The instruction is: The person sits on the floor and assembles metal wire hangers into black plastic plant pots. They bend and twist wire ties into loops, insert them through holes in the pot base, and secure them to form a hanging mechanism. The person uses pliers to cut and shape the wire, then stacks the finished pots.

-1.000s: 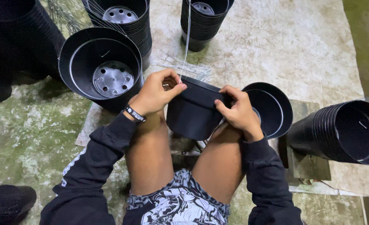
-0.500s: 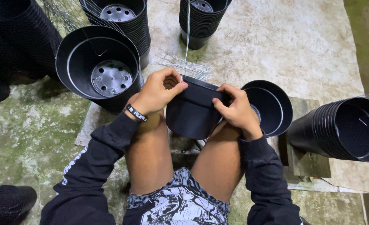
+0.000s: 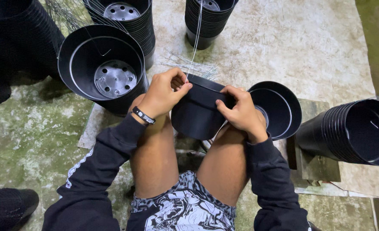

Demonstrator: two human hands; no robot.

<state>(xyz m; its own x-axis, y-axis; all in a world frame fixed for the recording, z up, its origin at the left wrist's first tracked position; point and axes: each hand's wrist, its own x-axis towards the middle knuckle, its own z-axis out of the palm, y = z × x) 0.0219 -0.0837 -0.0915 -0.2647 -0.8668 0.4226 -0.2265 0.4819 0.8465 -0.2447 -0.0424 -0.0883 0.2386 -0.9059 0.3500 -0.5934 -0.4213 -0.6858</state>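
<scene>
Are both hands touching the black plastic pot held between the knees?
Touching. The head view shows the left hand gripping the rim of the black pot and the right hand pressed against its side.

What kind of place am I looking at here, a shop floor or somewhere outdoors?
Probably a plant-nursery or pot-assembly work spot at ground level: stained, mossy concrete floor, stacks of black plastic plant pots, a bundle of thin wires. The left hand and right hand grip one black pot.
</scene>
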